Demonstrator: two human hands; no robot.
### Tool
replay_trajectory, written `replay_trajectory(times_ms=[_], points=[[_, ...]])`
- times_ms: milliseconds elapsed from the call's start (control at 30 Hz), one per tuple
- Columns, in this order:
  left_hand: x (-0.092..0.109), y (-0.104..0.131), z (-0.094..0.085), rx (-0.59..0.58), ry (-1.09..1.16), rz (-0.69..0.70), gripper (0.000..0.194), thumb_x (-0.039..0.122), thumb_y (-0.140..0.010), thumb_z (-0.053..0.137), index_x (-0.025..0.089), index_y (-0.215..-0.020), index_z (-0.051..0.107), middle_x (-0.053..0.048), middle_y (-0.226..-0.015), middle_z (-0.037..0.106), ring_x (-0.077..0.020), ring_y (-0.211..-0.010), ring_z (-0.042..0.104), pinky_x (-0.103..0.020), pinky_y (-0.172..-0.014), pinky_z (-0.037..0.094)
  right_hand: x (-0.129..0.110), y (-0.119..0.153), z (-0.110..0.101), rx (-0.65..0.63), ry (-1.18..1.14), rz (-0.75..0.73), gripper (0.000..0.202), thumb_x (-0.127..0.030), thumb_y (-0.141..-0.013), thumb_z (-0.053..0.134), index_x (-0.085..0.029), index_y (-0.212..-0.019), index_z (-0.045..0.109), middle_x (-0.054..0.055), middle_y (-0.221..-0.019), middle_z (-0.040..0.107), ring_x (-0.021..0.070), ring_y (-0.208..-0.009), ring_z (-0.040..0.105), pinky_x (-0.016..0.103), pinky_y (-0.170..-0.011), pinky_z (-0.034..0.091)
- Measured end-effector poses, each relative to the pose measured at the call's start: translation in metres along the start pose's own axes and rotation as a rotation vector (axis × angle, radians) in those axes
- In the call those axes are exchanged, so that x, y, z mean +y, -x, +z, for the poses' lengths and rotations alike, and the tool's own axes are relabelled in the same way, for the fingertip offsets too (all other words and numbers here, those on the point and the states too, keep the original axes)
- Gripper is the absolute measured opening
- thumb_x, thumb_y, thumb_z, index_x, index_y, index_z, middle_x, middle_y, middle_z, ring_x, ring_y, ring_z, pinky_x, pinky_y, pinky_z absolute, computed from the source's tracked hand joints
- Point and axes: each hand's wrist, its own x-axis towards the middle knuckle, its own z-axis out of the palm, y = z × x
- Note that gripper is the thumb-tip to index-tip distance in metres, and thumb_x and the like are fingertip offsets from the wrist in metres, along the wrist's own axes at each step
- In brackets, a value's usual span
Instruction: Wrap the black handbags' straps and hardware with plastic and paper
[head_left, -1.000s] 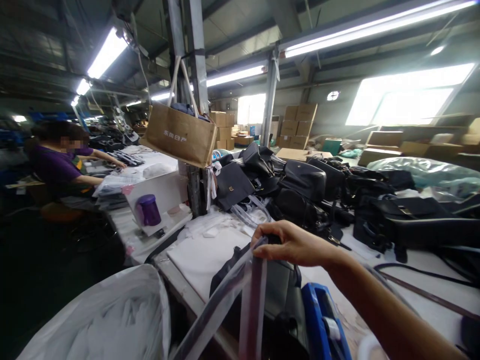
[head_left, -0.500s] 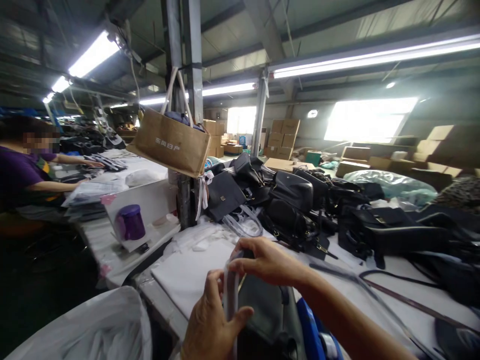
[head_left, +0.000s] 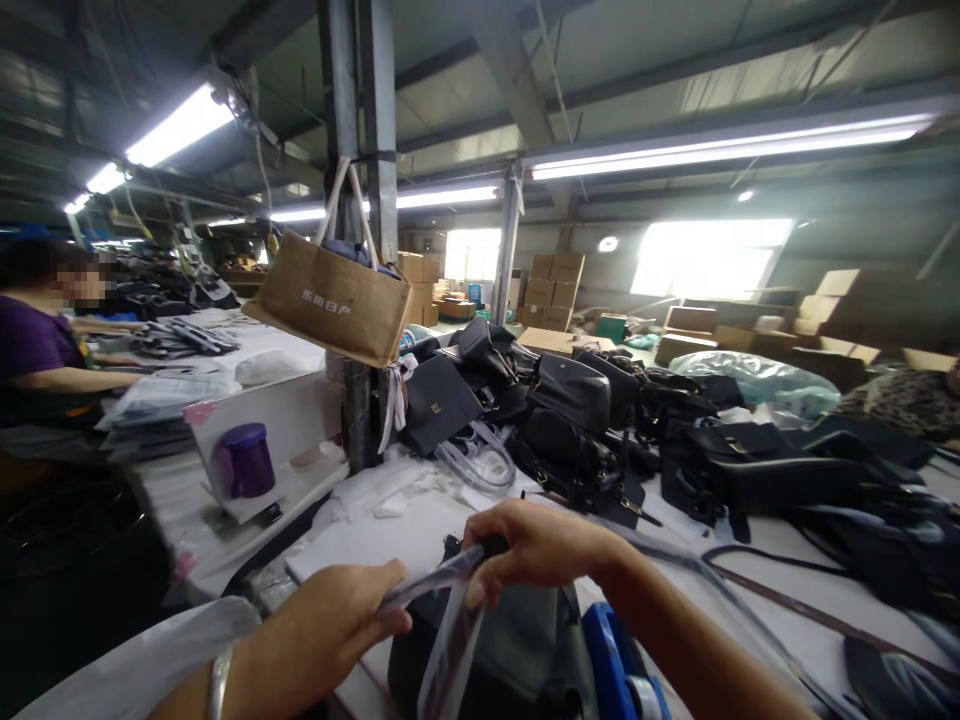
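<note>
A black bag (head_left: 529, 645) stands upright in front of me on the white table. Clear plastic film (head_left: 452, 645) runs across its top and hangs down its near side. My left hand (head_left: 337, 625), with a bangle on the wrist, pinches one end of the film at the left and stretches it tight. Above the bag, my right hand (head_left: 536, 548) is closed on the film where it bends, thumb pressed against the fingers. Part of what lies under the right fingers is hidden. Just right of the bag sits a blue object (head_left: 615, 655) with a whitish roll-like part.
Black bags (head_left: 574, 390) are heaped along the table beyond my hands. A brown tote (head_left: 330, 300) hangs from a metal post. At the left are a purple mug (head_left: 249, 460), a white bin liner (head_left: 150, 660) and a seated co-worker (head_left: 37, 340). Straps (head_left: 825, 600) lie at the right.
My left hand has moved left and away from the bag's top, drawing the film out taut. The right hand stays above the bag. The whole view has shifted slightly.
</note>
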Motion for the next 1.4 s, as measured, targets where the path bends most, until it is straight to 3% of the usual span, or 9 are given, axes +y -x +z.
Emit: replay_trajectory(times_ms=[133,267,367,467,633,800,1033,1133,1400], points=[[-0.019,0.003,0.034,-0.093,0.058,0.024,0.036,0.054,-0.081,0.059,0.027,-0.103,0.066,-0.002,-0.090,0.068,-0.0225,-0.080,0.058,-0.027,-0.074,0.044,-0.002,0.000,0.003,-0.082,-0.037,0.070,0.037,-0.047,-0.067,0.079,-0.017,-0.086,0.068,-0.006,-0.067,0.064,0.0095,-0.061,0.054,0.018,-0.057,0.040],[-0.024,-0.004,0.062,0.055,0.219,0.148,0.050,0.051,-0.087,0.055,0.027,-0.130,0.052,-0.006,-0.113,0.063,-0.0250,-0.103,0.055,-0.031,-0.094,0.040,0.002,-0.002,0.005,-0.115,-0.075,0.086,0.039,-0.046,-0.065,0.081,-0.017,-0.086,0.067,-0.006,-0.066,0.064,0.0099,-0.062,0.055,0.018,-0.058,0.041],[-0.014,-0.013,0.067,-0.020,0.470,0.067,0.041,0.053,-0.090,0.048,0.021,-0.111,0.064,-0.004,-0.090,0.062,-0.0192,-0.080,0.055,-0.027,-0.076,0.044,0.005,-0.001,0.004,-0.147,-0.216,0.079,0.043,-0.047,-0.065,0.081,-0.016,-0.090,0.065,-0.004,-0.069,0.065,0.0092,-0.061,0.055,0.017,-0.055,0.040],[-0.006,-0.019,0.067,-0.130,0.760,-0.091,0.043,0.054,-0.090,0.048,0.016,-0.095,0.067,0.001,-0.069,0.053,-0.0109,-0.058,0.043,-0.021,-0.054,0.034,0.009,0.003,0.002,-0.122,-0.312,0.059,0.046,-0.047,-0.065,0.082,-0.016,-0.093,0.064,-0.003,-0.073,0.064,0.0089,-0.061,0.054,0.017,-0.053,0.040],[-0.013,-0.027,0.066,-0.161,0.965,-0.175,0.034,0.043,-0.090,0.055,0.012,-0.094,0.069,-0.007,-0.081,0.063,-0.0142,-0.067,0.053,-0.026,-0.065,0.043,0.017,0.008,0.000,-0.029,-0.266,-0.030,0.055,-0.039,-0.056,0.088,-0.017,-0.102,0.067,-0.001,-0.092,0.067,0.0125,-0.078,0.059,0.021,-0.073,0.047],[-0.012,-0.032,0.064,-0.344,0.989,-0.260,0.035,0.039,-0.084,0.065,0.006,-0.096,0.070,-0.007,-0.070,0.060,-0.0096,-0.055,0.050,-0.022,-0.058,0.040,0.017,0.011,0.001,-0.063,-0.327,-0.061,0.065,-0.033,-0.056,0.089,-0.019,-0.115,0.064,0.001,-0.101,0.067,0.0133,-0.081,0.061,0.023,-0.077,0.049],[-0.018,-0.041,0.076,-0.187,1.033,-0.192,0.027,0.036,-0.080,0.071,0.009,-0.079,0.069,-0.002,-0.056,0.054,-0.0068,-0.046,0.045,-0.018,-0.048,0.032,0.021,0.015,-0.001,0.060,-0.308,-0.134,0.067,-0.034,-0.056,0.090,-0.022,-0.117,0.066,0.002,-0.101,0.066,0.0148,-0.087,0.060,0.024,-0.081,0.048],[-0.023,-0.045,0.075,-0.191,1.084,-0.166,0.025,0.031,-0.084,0.068,0.009,-0.073,0.066,-0.002,-0.058,0.052,-0.0077,-0.049,0.049,-0.018,-0.049,0.033,0.029,0.013,-0.001,-0.036,-0.443,-0.120,0.072,-0.035,-0.054,0.091,-0.021,-0.119,0.064,0.003,-0.099,0.065,0.0145,-0.082,0.060,0.025,-0.075,0.050],[-0.016,-0.048,0.068,-0.412,1.435,-0.312,0.010,0.020,-0.083,0.064,0.012,-0.078,0.062,0.009,-0.052,0.038,0.0008,-0.034,0.016,-0.014,-0.034,0.014,0.026,0.014,-0.002,-0.027,-0.427,-0.131,0.071,-0.031,-0.061,0.088,-0.024,-0.126,0.061,0.004,-0.111,0.064,0.0178,-0.093,0.061,0.028,-0.084,0.049]])
